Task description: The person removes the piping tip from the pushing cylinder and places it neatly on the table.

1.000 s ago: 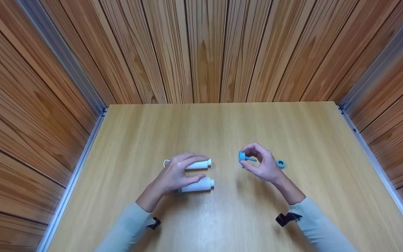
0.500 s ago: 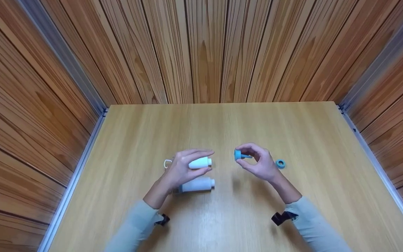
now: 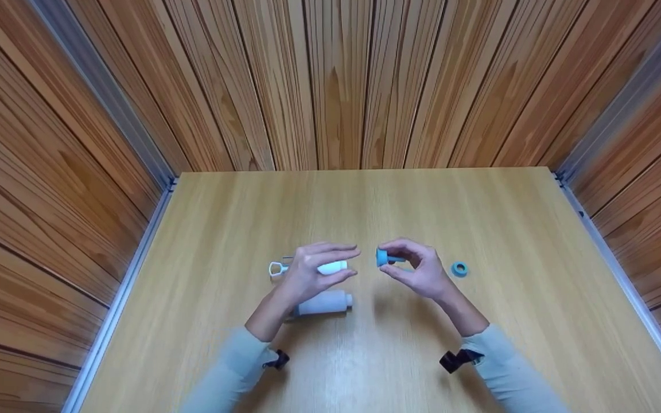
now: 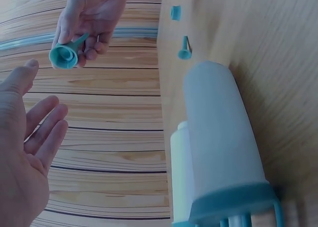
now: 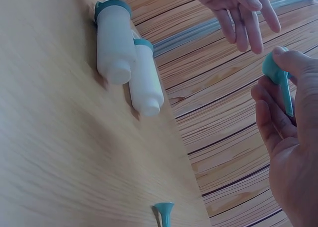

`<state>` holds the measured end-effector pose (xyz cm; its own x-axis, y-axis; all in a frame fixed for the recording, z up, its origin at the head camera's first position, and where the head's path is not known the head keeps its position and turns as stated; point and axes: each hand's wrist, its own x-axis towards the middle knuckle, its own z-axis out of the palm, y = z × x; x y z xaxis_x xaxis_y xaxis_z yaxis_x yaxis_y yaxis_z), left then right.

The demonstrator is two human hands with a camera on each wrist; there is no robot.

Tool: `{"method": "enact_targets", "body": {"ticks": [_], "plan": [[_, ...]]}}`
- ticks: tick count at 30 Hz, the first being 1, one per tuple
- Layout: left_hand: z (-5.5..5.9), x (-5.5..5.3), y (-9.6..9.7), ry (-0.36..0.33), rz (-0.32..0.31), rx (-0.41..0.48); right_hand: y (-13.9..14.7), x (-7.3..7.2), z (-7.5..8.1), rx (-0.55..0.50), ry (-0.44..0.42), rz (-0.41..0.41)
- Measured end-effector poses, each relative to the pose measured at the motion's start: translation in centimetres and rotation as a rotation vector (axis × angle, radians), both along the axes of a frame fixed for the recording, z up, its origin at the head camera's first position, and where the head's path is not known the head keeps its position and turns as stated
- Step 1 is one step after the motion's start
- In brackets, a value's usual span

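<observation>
My right hand pinches a teal cap with a thin stem between fingertips and thumb, raised over the table. In the left wrist view, the round hollow side of this teal cap shows. Left of it, my left hand is held with fingers and thumb apart, holding nothing and not touching the cap. Beneath the left hand, two white bottles lie on their sides, the farther bottle partly covered by it and the nearer bottle more exposed. Their narrow necks point right.
A teal ring-shaped piece lies on the wooden table, right of my right hand. A small teal stemmed piece also rests on the table in the left wrist view. Wooden-plank walls stand around the table.
Both hands have moved toward each other: the left to the right and off the bottles, the right to the left with the teal cap. The bottles have stayed put.
</observation>
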<state>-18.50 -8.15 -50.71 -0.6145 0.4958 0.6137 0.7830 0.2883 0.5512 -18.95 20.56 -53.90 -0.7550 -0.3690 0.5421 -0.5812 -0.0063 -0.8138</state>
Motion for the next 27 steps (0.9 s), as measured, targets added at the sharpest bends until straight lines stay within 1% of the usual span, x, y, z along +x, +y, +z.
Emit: {"method": "enact_targets", "body": {"ticks": [4, 8, 12, 17, 21, 27], "plan": [[0.2, 0.2, 0.4, 0.004, 0.006, 0.002, -0.2, 0.0, -0.1, -0.018, -0.008, 0.015], [0.4, 0.4, 0.6, -0.018, 0.012, 0.004, -0.5, 0.0, -0.1, -0.032, -0.014, 0.028], [0.5, 0.4, 0.9, -0.035, 0.012, 0.013, -0.9, 0.1, 0.0, -0.03, -0.021, 0.035], [0.6, 0.4, 1.3, -0.031, 0.007, 0.024, -1.2, 0.1, 0.2, -0.036, -0.028, 0.043], [0.6, 0.3, 1.5, -0.033, 0.004, 0.026, -1.4, -0.1, 0.3, -0.055, -0.016, 0.065], [0.4, 0.2, 1.9, -0.062, 0.009, 0.044, -1.7, -0.1, 0.5, -0.067, -0.011, 0.081]]}}
